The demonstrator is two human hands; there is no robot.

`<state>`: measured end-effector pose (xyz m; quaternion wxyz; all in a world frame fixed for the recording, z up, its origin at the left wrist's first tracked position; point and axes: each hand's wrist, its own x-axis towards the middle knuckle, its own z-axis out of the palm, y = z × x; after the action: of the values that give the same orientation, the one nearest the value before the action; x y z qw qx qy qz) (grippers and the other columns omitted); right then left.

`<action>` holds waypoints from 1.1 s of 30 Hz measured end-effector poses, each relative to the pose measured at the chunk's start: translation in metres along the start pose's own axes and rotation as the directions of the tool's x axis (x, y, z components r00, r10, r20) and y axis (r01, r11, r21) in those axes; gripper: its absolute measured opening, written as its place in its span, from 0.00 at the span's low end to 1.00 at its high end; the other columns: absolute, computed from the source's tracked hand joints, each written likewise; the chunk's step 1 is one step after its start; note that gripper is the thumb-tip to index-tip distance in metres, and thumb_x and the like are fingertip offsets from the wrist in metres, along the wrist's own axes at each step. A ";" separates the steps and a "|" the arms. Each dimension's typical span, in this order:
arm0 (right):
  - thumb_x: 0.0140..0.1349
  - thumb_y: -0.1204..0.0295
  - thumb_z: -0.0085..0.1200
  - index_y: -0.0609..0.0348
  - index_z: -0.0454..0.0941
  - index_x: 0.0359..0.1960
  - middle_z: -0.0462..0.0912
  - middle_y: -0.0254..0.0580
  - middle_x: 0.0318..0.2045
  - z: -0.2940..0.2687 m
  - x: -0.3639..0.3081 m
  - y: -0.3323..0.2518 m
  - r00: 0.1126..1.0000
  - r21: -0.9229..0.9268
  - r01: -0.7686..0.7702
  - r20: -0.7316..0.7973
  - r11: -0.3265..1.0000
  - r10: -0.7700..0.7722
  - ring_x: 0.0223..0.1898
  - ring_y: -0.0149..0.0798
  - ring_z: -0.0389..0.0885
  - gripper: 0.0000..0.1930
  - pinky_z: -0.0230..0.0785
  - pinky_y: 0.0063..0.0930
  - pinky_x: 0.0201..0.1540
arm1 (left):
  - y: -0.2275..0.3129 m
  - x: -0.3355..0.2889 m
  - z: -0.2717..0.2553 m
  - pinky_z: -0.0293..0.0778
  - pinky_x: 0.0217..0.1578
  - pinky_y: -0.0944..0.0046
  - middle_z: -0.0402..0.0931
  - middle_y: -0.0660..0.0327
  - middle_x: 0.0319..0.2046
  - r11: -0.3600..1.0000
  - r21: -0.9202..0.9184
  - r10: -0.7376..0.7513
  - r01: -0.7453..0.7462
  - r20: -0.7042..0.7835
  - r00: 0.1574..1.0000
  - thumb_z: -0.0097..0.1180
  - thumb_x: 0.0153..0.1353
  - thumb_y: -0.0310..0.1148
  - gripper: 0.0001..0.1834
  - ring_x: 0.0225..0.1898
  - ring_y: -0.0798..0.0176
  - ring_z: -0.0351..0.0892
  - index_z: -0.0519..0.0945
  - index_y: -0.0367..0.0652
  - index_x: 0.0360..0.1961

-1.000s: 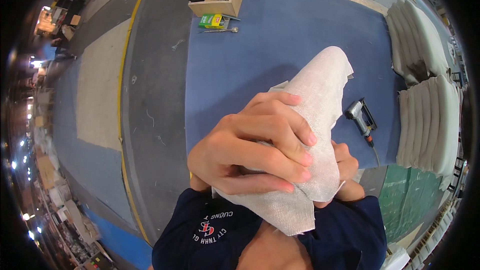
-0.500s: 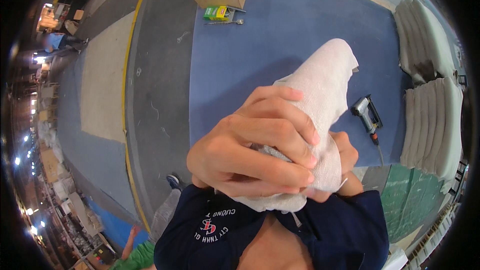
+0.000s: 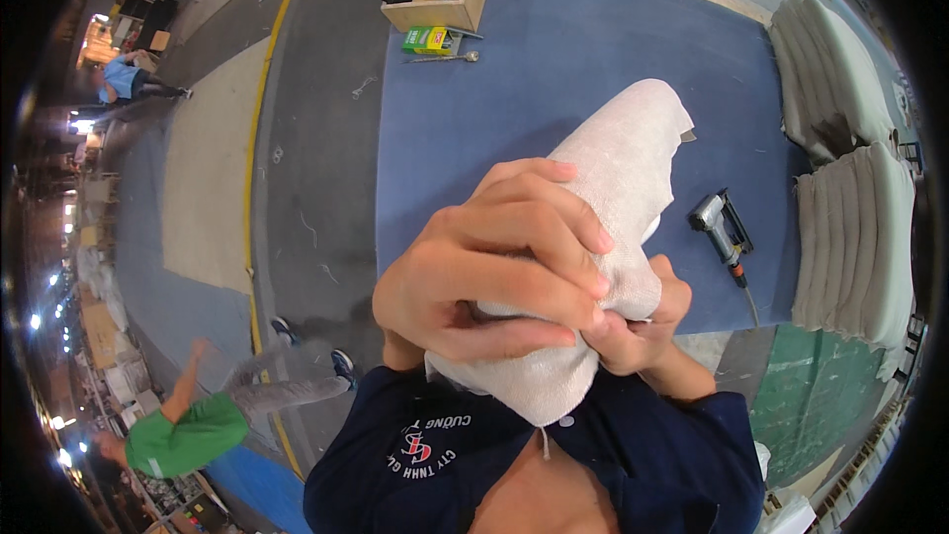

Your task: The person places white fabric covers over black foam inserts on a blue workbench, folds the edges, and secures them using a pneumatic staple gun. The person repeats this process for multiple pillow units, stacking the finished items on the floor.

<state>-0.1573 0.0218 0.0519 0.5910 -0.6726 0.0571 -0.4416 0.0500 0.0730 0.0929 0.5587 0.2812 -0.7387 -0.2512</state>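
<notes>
Both hands hold a piece wrapped in off-white woven fabric (image 3: pixel 623 148), raised above the blue-topped table (image 3: pixel 593 30) close to my chest. Its rounded end points away from me, and the cloth's cut edge hangs loose on the right. My left hand (image 3: pixel 494 257) is closed over the near left side, fingers curled across the cloth. Lower on the right, my right hand (image 3: pixel 638 331) pinches the fabric's edge between thumb and fingers, partly hidden by it. A loose flap with a dangling thread hangs below. What the fabric covers is mostly hidden; a small smooth white part shows on the right.
A staple gun (image 3: pixel 724 227) with a hose lies right on the table. Stacked off-white padded pieces (image 3: pixel 855 247) stand along the right edge. Far left are a wooden box (image 3: pixel 470 10), a green-yellow carton (image 3: pixel 425 40) and a thin metal tool (image 3: pixel 445 58). A person in green (image 3: pixel 188 435) is at left.
The wrapped piece and both hands have shifted slightly left. My right thumb has come up onto the cloth beside the left fingertips. The person in green has come further into view.
</notes>
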 end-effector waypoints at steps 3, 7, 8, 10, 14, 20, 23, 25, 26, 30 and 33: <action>0.61 0.77 0.67 0.72 0.86 0.38 0.88 0.46 0.29 0.001 0.002 0.008 0.999 0.041 0.004 -0.036 0.999 -0.002 0.27 0.33 0.86 0.08 0.73 0.26 0.29 | 0.000 0.000 -0.003 0.62 0.64 0.41 0.87 0.54 0.39 0.990 -0.051 -0.133 0.132 -0.026 0.991 0.73 0.44 0.33 0.16 0.47 0.50 0.85 0.89 0.40 0.37; 0.61 0.77 0.65 0.72 0.86 0.38 0.89 0.46 0.29 0.003 0.007 0.016 0.990 0.147 0.130 -0.067 0.980 -0.122 0.27 0.33 0.86 0.08 0.75 0.26 0.31 | -0.005 -0.002 0.010 0.63 0.63 0.43 0.87 0.51 0.38 0.989 -0.135 -0.084 0.067 -0.120 0.989 0.71 0.41 0.31 0.18 0.47 0.48 0.86 0.88 0.40 0.37; 0.61 0.77 0.65 0.72 0.86 0.38 0.89 0.46 0.29 0.003 0.008 0.018 0.989 0.141 0.139 -0.065 0.980 -0.131 0.28 0.33 0.86 0.08 0.75 0.26 0.32 | -0.006 -0.001 0.009 0.63 0.63 0.43 0.87 0.51 0.38 0.993 -0.117 -0.046 0.033 -0.109 0.993 0.71 0.40 0.31 0.18 0.47 0.48 0.86 0.88 0.40 0.36; 0.60 0.77 0.65 0.72 0.86 0.38 0.89 0.47 0.30 0.003 0.006 0.019 0.990 0.143 0.131 -0.069 0.981 -0.122 0.29 0.34 0.87 0.08 0.76 0.26 0.33 | -0.010 0.001 0.007 0.62 0.64 0.43 0.87 0.50 0.37 0.995 -0.095 0.011 -0.019 -0.083 0.996 0.70 0.39 0.30 0.17 0.47 0.48 0.85 0.87 0.40 0.36; 0.61 0.78 0.67 0.70 0.86 0.38 0.90 0.46 0.31 -0.004 0.004 0.014 0.991 0.186 0.116 -0.084 0.976 -0.102 0.30 0.34 0.89 0.07 0.77 0.25 0.35 | -0.006 0.010 0.010 0.62 0.65 0.43 0.87 0.52 0.37 0.998 -0.060 -0.013 0.011 -0.031 0.999 0.70 0.39 0.29 0.16 0.48 0.49 0.85 0.88 0.41 0.35; 0.70 0.59 0.63 0.64 0.81 0.46 0.86 0.37 0.30 -0.123 -0.020 0.069 0.688 0.280 -0.697 0.520 0.660 0.506 0.30 0.29 0.87 0.18 0.76 0.23 0.32 | 0.008 0.000 0.014 0.60 0.66 0.44 0.88 0.54 0.38 0.999 0.018 -0.030 0.031 -0.039 0.999 0.71 0.40 0.28 0.18 0.48 0.51 0.84 0.89 0.41 0.37; 0.65 0.70 0.62 0.64 0.78 0.42 0.83 0.51 0.39 -0.277 -0.151 0.156 0.661 -0.784 -0.621 -0.518 0.007 0.542 0.42 0.46 0.86 0.11 0.80 0.40 0.43 | -0.010 0.021 0.034 0.58 0.67 0.45 0.88 0.53 0.38 0.994 -0.108 0.024 -0.026 -0.021 0.999 0.71 0.40 0.28 0.18 0.48 0.51 0.84 0.89 0.41 0.38; 0.58 0.73 0.65 0.65 0.71 0.53 0.77 0.59 0.55 -0.336 -0.204 0.161 0.506 -0.694 -0.504 -0.720 -0.514 0.475 0.53 0.62 0.82 0.23 0.78 0.51 0.55 | -0.012 0.016 0.026 0.58 0.67 0.45 0.88 0.53 0.38 0.991 -0.130 0.029 -0.037 -0.057 0.998 0.71 0.40 0.28 0.19 0.48 0.51 0.84 0.89 0.41 0.38; 0.55 0.75 0.66 0.65 0.70 0.55 0.78 0.60 0.54 -0.330 -0.197 0.179 0.511 -0.733 -0.555 -0.674 -0.393 0.534 0.55 0.62 0.80 0.26 0.77 0.51 0.57 | -0.005 0.014 0.025 0.59 0.66 0.46 0.88 0.54 0.38 0.997 -0.082 -0.002 -0.001 -0.038 0.999 0.72 0.41 0.28 0.18 0.48 0.51 0.84 0.89 0.41 0.38; 0.49 0.79 0.66 0.62 0.69 0.50 0.80 0.59 0.47 -0.333 -0.204 0.208 0.680 -0.813 -0.541 -0.572 -0.213 0.458 0.51 0.65 0.79 0.26 0.74 0.55 0.54 | -0.003 0.013 0.027 0.58 0.67 0.44 0.88 0.53 0.38 0.999 -0.020 -0.046 0.046 -0.036 0.998 0.71 0.43 0.30 0.16 0.49 0.51 0.83 0.88 0.42 0.37; 0.55 0.77 0.64 0.63 0.65 0.55 0.83 0.62 0.45 -0.340 -0.205 0.190 0.743 -0.811 -0.582 -0.561 -0.062 0.364 0.50 0.71 0.79 0.27 0.73 0.53 0.52 | 0.002 0.008 0.021 0.58 0.67 0.44 0.88 0.53 0.37 0.998 -0.056 -0.016 0.012 -0.059 0.998 0.71 0.42 0.30 0.15 0.48 0.51 0.84 0.89 0.41 0.36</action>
<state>-0.4214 -0.1644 -0.2464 0.1195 -0.7779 0.6061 -0.1151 0.0281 0.0700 0.0939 0.5862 0.2783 -0.7125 -0.2669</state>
